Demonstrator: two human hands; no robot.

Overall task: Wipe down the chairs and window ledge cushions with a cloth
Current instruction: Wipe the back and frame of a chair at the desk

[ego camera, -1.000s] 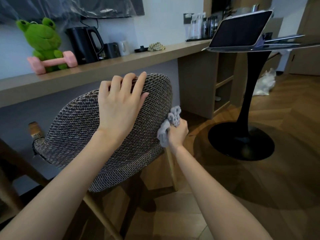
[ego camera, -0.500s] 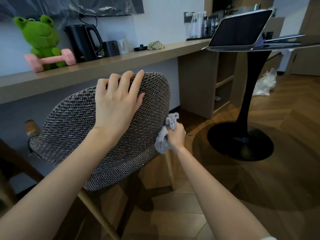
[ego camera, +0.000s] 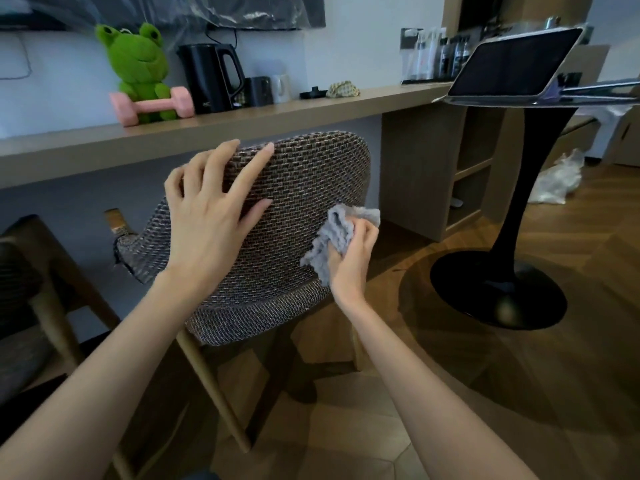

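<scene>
I'm spreading my left hand (ego camera: 207, 233) open on the chair (ego camera: 304, 181) while my right grip (ego camera: 349, 263) is dragging the bunched cloth (ego camera: 334, 237) upward.

No text is readable (the kettle (ego camera: 211, 76) bears a small mark, too blurred).

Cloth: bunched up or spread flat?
Bunched: the cloth is crumpled in the right hand, pressed against the chair back.
</scene>
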